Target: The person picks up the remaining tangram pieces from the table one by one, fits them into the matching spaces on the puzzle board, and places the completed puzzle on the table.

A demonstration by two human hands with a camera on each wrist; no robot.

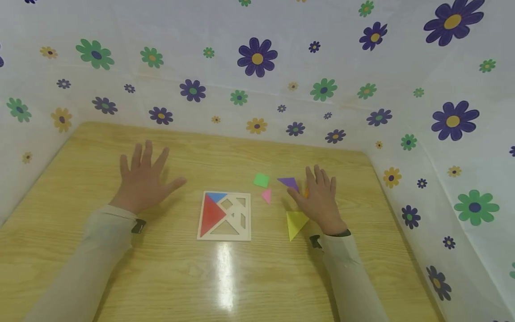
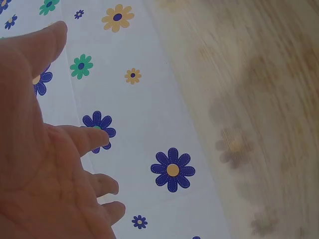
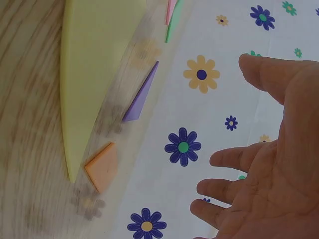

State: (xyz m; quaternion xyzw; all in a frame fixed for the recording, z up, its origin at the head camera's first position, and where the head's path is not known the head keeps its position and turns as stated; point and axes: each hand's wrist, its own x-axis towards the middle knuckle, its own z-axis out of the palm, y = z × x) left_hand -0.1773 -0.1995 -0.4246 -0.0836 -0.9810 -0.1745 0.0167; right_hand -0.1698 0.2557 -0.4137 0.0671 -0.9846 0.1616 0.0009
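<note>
My left hand (image 1: 142, 183) is spread over the wooden table, left of a tangram tray, and holds nothing. A red triangle (image 1: 211, 214) and a blue triangle (image 1: 217, 197) lie in the pale tray (image 1: 247, 237); its other cutouts show bare. My right hand (image 1: 321, 203) hovers with extended fingers and an empty palm by the loose pieces. Close to it lie a yellow triangle (image 1: 295, 223), a purple triangle (image 1: 290, 182) and an orange four-sided piece (image 3: 102, 168), mostly hidden by that hand in the head view. A green square (image 1: 261, 180) and a pink triangle (image 1: 267, 196) lie nearer the tray.
A white cloth (image 1: 225, 27) printed with flowers rises behind the table (image 1: 169, 277) and along both sides. Dark bands with small black devices (image 1: 138, 226) sit at both wrists, by the pale sleeves (image 1: 86, 264).
</note>
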